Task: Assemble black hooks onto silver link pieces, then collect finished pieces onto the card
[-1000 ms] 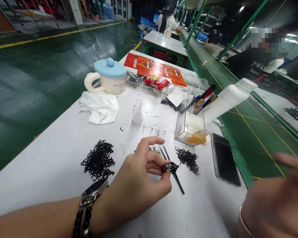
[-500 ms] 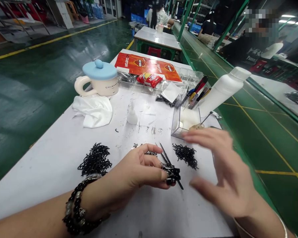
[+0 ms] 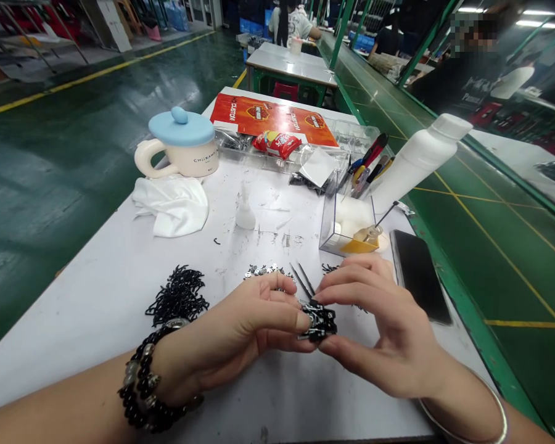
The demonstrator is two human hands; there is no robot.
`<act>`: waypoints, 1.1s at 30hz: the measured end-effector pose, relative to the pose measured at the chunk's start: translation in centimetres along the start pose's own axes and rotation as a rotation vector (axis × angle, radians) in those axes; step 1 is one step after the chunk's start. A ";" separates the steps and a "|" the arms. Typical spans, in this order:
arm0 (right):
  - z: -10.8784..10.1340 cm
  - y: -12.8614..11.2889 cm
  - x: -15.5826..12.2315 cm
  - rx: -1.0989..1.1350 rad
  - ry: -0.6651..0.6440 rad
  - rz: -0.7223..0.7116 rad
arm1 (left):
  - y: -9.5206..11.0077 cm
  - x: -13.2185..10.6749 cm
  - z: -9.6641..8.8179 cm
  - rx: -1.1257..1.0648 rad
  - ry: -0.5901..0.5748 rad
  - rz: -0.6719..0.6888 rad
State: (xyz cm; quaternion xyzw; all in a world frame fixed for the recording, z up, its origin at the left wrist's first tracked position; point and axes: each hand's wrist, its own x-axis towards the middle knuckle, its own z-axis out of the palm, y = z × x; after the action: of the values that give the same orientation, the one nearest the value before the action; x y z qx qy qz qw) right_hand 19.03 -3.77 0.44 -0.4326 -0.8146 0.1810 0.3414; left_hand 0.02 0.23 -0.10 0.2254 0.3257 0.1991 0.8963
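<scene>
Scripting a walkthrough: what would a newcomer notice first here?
The left hand and right hand meet on the white table, holding a small black piece. Farther back stand a blue-lidded mug on the left and a tilted white bottle on the right. An orange printed card lies at the far end.

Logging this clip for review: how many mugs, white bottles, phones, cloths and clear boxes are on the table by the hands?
Mugs: 1, blue-lidded ceramic mug
White bottles: 2, large plastic bottle and small bottle
Phones: 1, smartphone
Cloths: 1, white cloth
Clear boxes: 1, clear acrylic box
Total: 6
</scene>
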 end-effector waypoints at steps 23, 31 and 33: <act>-0.1 0.1 0.1 -0.035 0.028 -0.066 | -0.2 0.3 -0.2 0.035 -0.020 0.064; -0.1 0.1 0.0 -0.039 0.037 -0.082 | -0.8 0.2 -0.3 0.100 0.002 0.174; 0.0 0.1 0.0 -0.036 0.041 -0.085 | -0.9 0.2 -0.3 0.108 0.019 0.189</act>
State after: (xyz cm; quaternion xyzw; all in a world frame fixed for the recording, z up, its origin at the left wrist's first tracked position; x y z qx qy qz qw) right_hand 19.14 -3.76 0.40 -0.4072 -0.8282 0.1428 0.3576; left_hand 0.15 -0.29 -0.89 0.3010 0.3218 0.2672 0.8570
